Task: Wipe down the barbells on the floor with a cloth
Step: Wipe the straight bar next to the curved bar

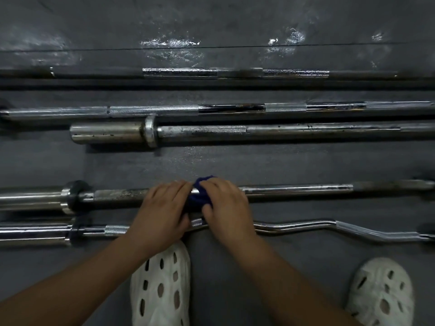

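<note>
On the dark floor (235,161), the barbell (294,190) runs left-right; both hands' fingers (164,191) curl around the cloth (200,198) on it.

- Five barbells lie side by side on the floor (211,163), running left to right.
- The curvy bar (306,228) is nearest, just before the feet.
- The cloth (200,194) sits on the next bar (294,190), between both hands.
</note>
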Tool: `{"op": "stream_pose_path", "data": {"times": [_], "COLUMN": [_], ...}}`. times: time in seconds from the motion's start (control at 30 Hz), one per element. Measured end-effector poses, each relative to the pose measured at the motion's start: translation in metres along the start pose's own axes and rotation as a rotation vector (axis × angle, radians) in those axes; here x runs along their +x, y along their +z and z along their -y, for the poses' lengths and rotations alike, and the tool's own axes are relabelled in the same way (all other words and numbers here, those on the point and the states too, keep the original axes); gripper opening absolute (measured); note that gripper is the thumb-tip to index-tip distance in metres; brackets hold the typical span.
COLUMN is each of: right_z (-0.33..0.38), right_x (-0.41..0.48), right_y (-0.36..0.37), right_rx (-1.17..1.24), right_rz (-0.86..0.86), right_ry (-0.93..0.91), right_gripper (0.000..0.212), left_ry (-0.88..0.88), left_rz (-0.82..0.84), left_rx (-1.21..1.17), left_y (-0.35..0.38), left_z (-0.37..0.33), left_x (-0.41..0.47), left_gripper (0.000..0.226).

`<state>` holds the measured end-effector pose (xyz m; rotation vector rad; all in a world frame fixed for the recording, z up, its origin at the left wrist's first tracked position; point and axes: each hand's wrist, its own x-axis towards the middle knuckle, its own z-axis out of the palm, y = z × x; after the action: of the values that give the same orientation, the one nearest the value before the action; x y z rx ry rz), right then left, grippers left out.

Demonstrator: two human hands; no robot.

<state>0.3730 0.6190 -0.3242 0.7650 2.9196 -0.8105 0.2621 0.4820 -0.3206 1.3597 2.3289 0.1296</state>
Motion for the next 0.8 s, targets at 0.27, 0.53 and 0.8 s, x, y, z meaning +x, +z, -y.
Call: {"op": "stream_pose_path", "data": {"times": [0.27, 0.53, 0.8], "right_z": [-0.086, -0.162, -0.168], "right_x": [-0.012, -0.035, 0.01], "right_y": [-0.032, -0.07, -0.082], "right_rx": [-0.341, -0.405, -0.343], "right_rz": [-0.007, -0.063, -0.131], "right_ry": [0.036, 0.157, 0.109], "right_gripper": [0.06, 0.065, 0.062], "left_ry": [0.011, 0.005, 0.022], "left_rz": [-0.014, -0.019, -0.062], "left_rx": [0.003, 0.01, 0.015], "left_y": [-0.002, -0.008, -0.018], "left_z": [0.004, 0.012, 0.012], "left_x": [0.002, 0.011, 0.024], "left_gripper": [0.062, 0.063, 0.067]}}
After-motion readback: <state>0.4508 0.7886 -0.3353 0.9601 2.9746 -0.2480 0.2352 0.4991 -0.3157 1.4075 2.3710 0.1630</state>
